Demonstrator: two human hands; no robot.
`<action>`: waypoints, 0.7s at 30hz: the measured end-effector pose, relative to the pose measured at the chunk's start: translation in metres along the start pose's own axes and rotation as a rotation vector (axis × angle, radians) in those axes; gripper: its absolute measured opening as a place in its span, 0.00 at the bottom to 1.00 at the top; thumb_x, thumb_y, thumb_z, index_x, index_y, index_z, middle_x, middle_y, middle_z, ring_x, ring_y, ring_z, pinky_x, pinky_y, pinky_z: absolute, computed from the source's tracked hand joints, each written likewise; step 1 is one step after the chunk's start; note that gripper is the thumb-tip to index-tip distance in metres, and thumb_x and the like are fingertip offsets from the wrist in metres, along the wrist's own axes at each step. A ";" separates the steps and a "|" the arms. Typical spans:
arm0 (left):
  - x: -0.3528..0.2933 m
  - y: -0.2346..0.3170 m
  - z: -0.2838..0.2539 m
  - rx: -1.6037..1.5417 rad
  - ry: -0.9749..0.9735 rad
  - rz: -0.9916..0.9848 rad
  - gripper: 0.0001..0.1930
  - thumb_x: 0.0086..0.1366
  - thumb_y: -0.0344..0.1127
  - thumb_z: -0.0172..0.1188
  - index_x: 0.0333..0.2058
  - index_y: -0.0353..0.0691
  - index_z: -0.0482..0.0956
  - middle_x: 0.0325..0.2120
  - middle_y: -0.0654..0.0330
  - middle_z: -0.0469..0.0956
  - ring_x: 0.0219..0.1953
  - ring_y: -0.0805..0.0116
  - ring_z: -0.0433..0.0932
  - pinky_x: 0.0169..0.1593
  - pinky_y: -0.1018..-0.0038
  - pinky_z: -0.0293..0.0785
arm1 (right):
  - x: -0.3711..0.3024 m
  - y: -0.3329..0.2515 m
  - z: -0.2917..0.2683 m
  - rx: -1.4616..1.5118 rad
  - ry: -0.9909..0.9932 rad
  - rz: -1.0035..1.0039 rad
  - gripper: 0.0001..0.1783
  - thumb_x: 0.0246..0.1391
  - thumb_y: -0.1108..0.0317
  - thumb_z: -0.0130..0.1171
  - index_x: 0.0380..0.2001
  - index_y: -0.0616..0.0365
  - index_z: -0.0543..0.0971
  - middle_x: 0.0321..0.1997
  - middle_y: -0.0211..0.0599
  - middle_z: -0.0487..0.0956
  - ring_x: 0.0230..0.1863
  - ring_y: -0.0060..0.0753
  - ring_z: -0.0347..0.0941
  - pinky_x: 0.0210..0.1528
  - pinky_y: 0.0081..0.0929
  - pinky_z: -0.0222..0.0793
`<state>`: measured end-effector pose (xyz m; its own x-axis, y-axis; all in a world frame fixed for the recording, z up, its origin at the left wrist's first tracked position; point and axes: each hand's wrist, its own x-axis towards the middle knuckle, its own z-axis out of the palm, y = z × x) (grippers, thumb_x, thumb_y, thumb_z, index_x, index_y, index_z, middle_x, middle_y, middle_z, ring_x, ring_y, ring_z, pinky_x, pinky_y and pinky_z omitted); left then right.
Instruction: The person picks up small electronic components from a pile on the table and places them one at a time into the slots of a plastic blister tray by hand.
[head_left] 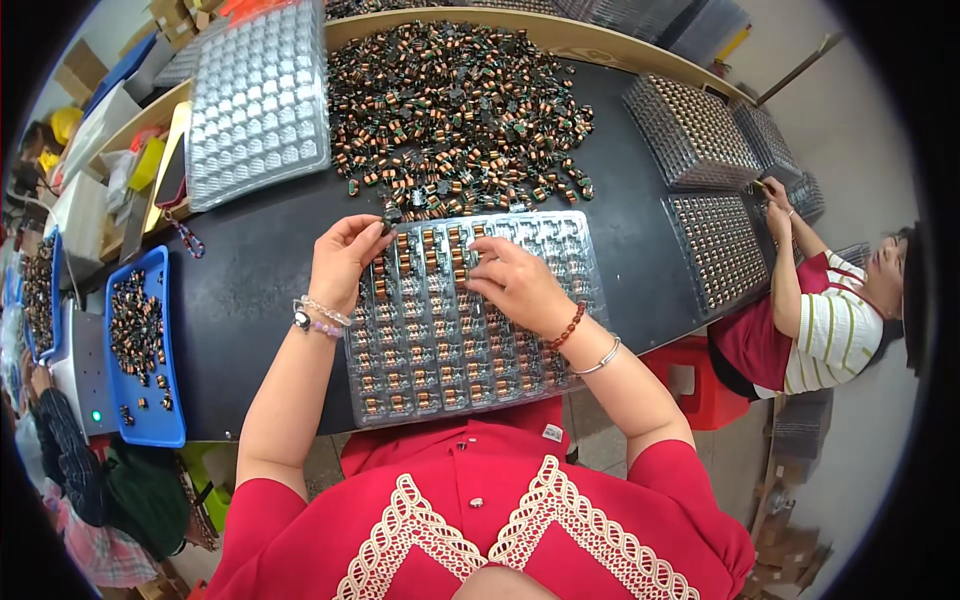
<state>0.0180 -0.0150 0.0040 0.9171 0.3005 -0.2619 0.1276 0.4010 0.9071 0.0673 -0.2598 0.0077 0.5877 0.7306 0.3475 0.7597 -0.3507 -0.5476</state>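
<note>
A clear plastic tray (470,385) lies in front of me, its pockets holding many small copper-wound coils (430,240). My left hand (343,262) is at the tray's far left corner, thumb and forefinger pinched on a small dark-ended coil (392,215). My right hand (520,285) is over the upper middle of the tray. Its fingers are bent down around a copper coil (460,277) in a pocket there, and the fingertips partly hide it. Toward the right, the far pockets show bare plastic.
A large heap of loose coils (450,110) lies beyond the tray. Stacked blister trays (258,110) stand far left. At left is a blue bin (175,400) with coils. Filled trays (690,130) are piled at right, where a co-worker (820,310) handles another tray (718,250).
</note>
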 end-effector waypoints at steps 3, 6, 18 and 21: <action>0.000 0.001 -0.001 0.030 -0.017 0.050 0.08 0.61 0.25 0.54 0.40 0.31 0.72 0.35 0.59 0.75 0.41 0.68 0.77 0.46 0.78 0.75 | 0.032 0.020 -0.016 -0.230 0.213 -0.003 0.12 0.45 0.69 0.61 0.36 0.55 0.77 0.45 0.37 0.74 0.44 0.36 0.72 0.42 0.31 0.71; -0.005 0.002 -0.001 0.056 -0.033 0.083 0.09 0.61 0.24 0.54 0.40 0.31 0.72 0.35 0.59 0.75 0.40 0.69 0.77 0.45 0.79 0.75 | 0.065 0.052 -0.018 -0.501 0.125 0.158 0.13 0.46 0.66 0.60 0.38 0.52 0.77 0.43 0.32 0.75 0.46 0.36 0.71 0.44 0.31 0.71; -0.035 -0.006 0.001 1.124 -0.272 0.775 0.07 0.48 0.27 0.62 0.29 0.38 0.78 0.32 0.61 0.77 0.44 0.62 0.69 0.47 0.69 0.68 | 0.054 0.034 -0.015 -0.060 0.239 0.019 0.07 0.50 0.74 0.55 0.34 0.57 0.79 0.38 0.37 0.76 0.36 0.34 0.74 0.35 0.25 0.72; -0.033 -0.010 0.006 1.142 -0.264 0.789 0.07 0.47 0.26 0.63 0.28 0.38 0.78 0.32 0.63 0.78 0.42 0.62 0.71 0.48 0.67 0.68 | 0.037 0.003 -0.013 0.227 0.112 0.118 0.08 0.50 0.72 0.57 0.35 0.59 0.79 0.41 0.36 0.76 0.35 0.27 0.74 0.33 0.20 0.72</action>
<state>-0.0117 -0.0340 0.0057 0.9165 -0.1057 0.3858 -0.3303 -0.7437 0.5812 0.0952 -0.2416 0.0286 0.7052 0.6188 0.3460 0.6095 -0.2799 -0.7417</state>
